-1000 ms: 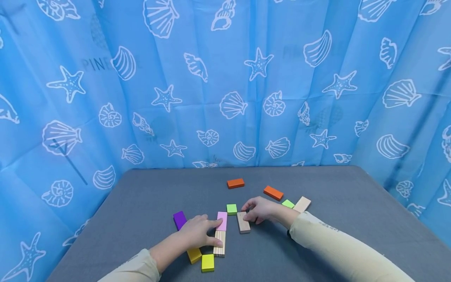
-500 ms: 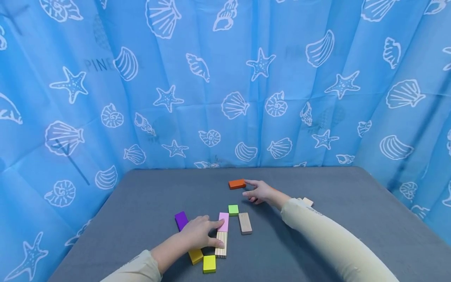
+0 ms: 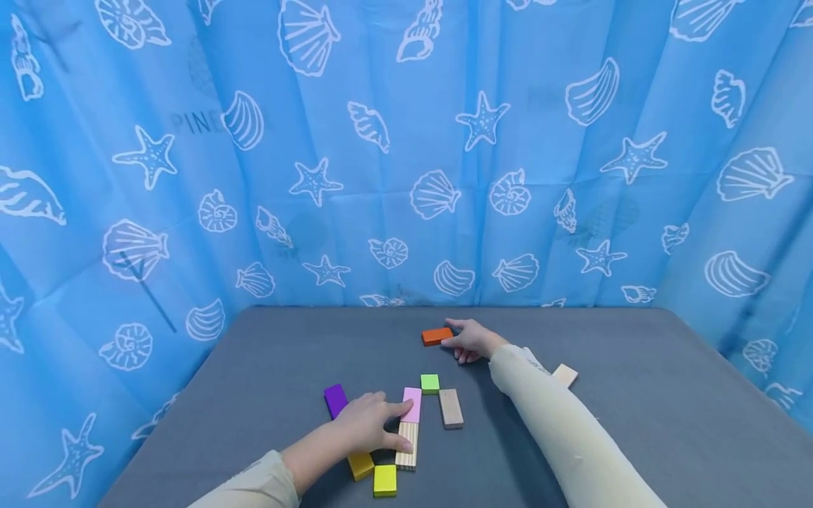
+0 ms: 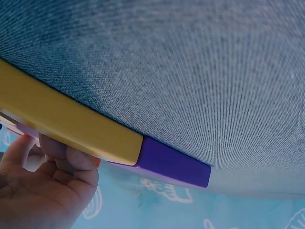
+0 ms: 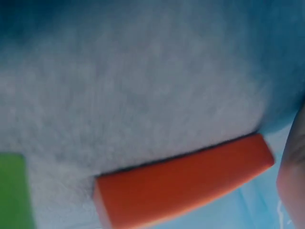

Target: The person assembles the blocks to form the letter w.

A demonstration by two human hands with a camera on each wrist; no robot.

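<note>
My right hand reaches to the far part of the table, thumb and index finger on either side of the right end of an orange block, pinching it. My left hand rests by a row of two blocks: its index fingertip touches the pink block, its thumb the striped wooden block. Under that hand lie a purple block and a dark yellow block; in the left wrist view the dark yellow block and purple block meet end to end.
A green block and a plain wooden block lie right of the pink one. A bright yellow block is nearest. Another wooden block shows behind the right sleeve. The right wrist view has a second orange block and a green block.
My right hand has left the plain wooden block and moved up and away to the far orange block, closing on its end. My left hand stays in place. The view has shifted slightly.
</note>
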